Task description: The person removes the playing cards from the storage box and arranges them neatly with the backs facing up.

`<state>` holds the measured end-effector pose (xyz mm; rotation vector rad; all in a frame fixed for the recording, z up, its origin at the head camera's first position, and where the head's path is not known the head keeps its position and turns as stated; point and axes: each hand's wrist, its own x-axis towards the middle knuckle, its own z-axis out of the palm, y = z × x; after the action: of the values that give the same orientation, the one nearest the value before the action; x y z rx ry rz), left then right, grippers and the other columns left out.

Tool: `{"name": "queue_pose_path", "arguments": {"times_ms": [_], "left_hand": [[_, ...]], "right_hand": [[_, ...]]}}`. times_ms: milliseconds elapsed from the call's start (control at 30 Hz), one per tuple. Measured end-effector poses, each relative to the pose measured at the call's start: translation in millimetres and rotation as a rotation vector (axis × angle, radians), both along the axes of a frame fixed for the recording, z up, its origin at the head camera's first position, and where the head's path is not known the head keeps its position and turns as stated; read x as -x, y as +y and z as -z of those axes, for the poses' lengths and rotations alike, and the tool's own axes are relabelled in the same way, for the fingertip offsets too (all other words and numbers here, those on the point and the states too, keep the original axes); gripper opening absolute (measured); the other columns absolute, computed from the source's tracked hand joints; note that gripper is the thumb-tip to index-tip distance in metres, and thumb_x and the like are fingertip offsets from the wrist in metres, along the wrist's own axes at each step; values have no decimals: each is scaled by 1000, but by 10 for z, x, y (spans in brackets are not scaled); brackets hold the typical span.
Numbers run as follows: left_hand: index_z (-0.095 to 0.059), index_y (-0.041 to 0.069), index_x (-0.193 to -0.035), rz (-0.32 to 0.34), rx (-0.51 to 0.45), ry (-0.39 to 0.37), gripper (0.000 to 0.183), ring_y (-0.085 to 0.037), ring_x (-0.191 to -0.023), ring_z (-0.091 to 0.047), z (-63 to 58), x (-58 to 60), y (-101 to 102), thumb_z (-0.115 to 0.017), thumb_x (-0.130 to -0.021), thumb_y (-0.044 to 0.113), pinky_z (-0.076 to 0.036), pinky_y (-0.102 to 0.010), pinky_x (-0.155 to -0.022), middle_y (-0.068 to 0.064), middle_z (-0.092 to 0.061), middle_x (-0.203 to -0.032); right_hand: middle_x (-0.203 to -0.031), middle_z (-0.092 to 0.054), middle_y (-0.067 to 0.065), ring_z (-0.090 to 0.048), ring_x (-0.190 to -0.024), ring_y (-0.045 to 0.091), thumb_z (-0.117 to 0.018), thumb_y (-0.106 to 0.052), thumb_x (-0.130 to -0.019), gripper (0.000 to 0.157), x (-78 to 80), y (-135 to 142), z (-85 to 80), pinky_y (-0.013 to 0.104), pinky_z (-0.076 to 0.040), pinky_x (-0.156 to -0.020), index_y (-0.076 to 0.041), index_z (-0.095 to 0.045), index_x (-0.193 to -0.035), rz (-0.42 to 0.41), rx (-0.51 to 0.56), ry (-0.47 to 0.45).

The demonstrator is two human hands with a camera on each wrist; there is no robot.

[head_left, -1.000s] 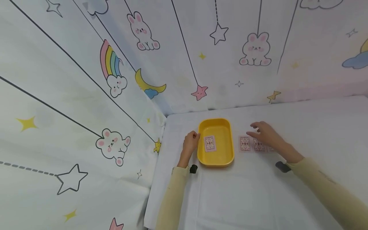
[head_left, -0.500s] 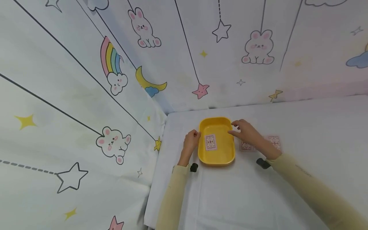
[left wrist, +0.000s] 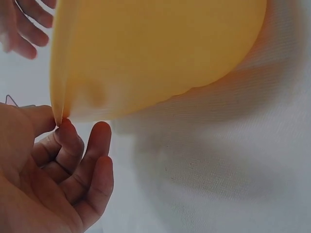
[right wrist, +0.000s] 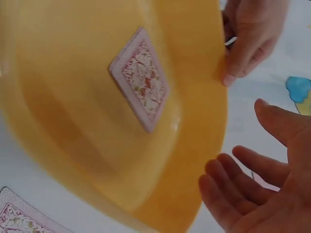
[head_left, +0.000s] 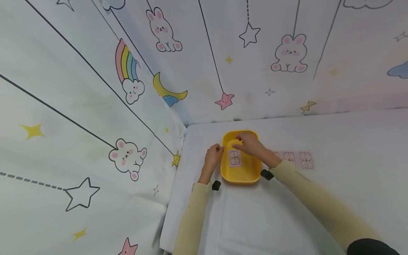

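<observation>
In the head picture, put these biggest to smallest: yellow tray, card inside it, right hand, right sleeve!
1. Right sleeve (being nearer may make it look bigger)
2. Yellow tray
3. Right hand
4. Card

In the head view, the right hand (head_left: 251, 144) covers part of the yellow tray (head_left: 241, 180), and its wrist hides most of the row's leftmost card (head_left: 276, 154). A black object (head_left: 369, 247) — unidentifiable — is cut by the bottom edge. The left wrist view crops tray and right hand; the right wrist view clips a lower-left card (right wrist: 22, 219).
</observation>
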<state>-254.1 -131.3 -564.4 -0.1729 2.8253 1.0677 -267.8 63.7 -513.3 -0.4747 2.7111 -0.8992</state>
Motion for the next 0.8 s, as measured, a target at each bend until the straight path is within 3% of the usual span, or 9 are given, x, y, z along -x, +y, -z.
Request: {"name": "queue_pose_path", "arguments": {"times_ms": [200,400,667,800], "left_hand": [[-59,10,-91,13,5,6,28,-12,-62,-47,-25,-2,-13,-54,-104,33,-36,-22,-54,-1,-52,-75],[-60,9,-90,17,-15,-9,27,-12,-62,-48,-45,-13,-15,-55,-104,32,-37,-22,-53,0,-53,-74],[-60,10,-89,13,5,-14,29,-11,-62,-47,-42,-5,-14,-54,-104,34,-37,-22,-53,1,-53,-73],[-60,11,-88,21,9,-6,30,-11,-61,-47,-45,-6,-12,-54,-105,35,-36,-22,-53,1,-52,-72]], "right_hand": [[-137,-55,26,-53,-124,39,-71,-28,-94,60,113,-175,146,50,-44,-106,5,-50,-139,-104,-165,-92],[-143,-47,27,-46,-129,42,-72,-23,-93,65,160,-299,232,54,-37,-113,2,-43,-145,-119,-290,-207],[-138,-45,27,-46,-117,39,-82,-18,-83,81,84,-422,253,52,-44,-104,3,-39,-148,-138,-430,-193],[-131,-47,25,-46,-110,37,-85,-16,-78,75,54,-441,259,51,-48,-98,4,-47,-140,-155,-500,-132]]}}
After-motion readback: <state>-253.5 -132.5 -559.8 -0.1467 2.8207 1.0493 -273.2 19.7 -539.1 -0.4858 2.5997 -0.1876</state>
